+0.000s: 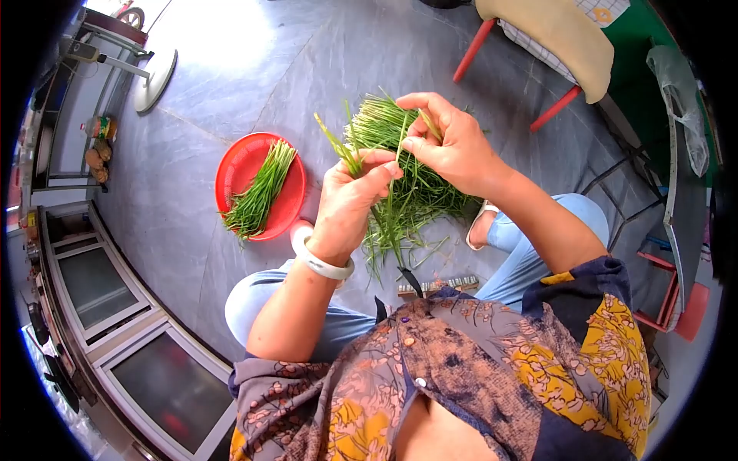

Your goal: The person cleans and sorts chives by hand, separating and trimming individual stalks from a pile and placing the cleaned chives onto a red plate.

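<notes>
Between the left hand (347, 206) and right hand (461, 154) is a thin chive stalk (400, 143). The right fingers (422, 100) pinch it; the left fingers (377, 181) hold a little bunch (336, 140). Soft pulls should keep it whole. Below, a chive heap (430, 184) lies on the floor (184, 284), near a red basin (240, 167) of chives (263, 190).

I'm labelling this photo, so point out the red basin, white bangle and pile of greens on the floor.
Red basin (239, 170), head view: bare inside.
White bangle (320, 266), head view: outer face.
Pile of greens (430, 188), head view: leafy middle.
</notes>
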Demonstrator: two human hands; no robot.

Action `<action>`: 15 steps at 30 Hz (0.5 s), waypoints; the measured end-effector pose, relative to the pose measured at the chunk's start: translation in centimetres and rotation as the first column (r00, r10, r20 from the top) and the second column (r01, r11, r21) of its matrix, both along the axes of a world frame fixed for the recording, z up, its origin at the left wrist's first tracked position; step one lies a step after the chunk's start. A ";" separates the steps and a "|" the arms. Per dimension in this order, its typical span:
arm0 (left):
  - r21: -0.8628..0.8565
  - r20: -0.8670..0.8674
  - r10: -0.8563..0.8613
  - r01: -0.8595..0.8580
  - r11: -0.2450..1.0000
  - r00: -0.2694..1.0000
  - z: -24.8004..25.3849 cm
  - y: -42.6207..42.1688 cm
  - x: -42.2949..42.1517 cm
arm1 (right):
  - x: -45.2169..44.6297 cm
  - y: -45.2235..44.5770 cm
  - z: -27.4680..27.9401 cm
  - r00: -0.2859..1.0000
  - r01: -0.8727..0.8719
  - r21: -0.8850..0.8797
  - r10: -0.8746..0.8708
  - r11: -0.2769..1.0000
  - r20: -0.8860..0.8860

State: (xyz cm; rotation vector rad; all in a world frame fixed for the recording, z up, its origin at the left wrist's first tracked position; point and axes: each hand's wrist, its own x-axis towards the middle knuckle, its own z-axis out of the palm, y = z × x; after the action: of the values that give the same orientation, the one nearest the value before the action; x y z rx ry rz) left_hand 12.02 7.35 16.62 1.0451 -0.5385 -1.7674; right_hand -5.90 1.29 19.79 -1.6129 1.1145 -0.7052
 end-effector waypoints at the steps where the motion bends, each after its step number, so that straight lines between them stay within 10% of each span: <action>1: 0.005 -0.010 -0.022 0.022 1.000 1.000 0.0 0.0 0.0 | -0.1 0.0 0.2 0.999 0.001 -0.053 -0.004 0.999 -0.054; 11: 0.025 -0.116 0.001 0.002 1.000 0.993 -0.3 0.0 0.9 | -3.5 -3.7 -0.8 0.980 0.178 -0.047 -0.173 0.983 0.100; 15: 0.040 -0.130 0.020 -0.015 0.999 0.991 -0.3 0.0 1.2 | -2.5 -1.3 1.4 0.967 -0.243 0.181 0.252 0.953 -0.031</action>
State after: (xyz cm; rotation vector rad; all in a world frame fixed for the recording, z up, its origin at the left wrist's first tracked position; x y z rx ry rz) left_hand 13.17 7.37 16.37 0.9501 -0.4141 -1.8226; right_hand -8.37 0.03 21.14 -1.5912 0.9620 -0.3894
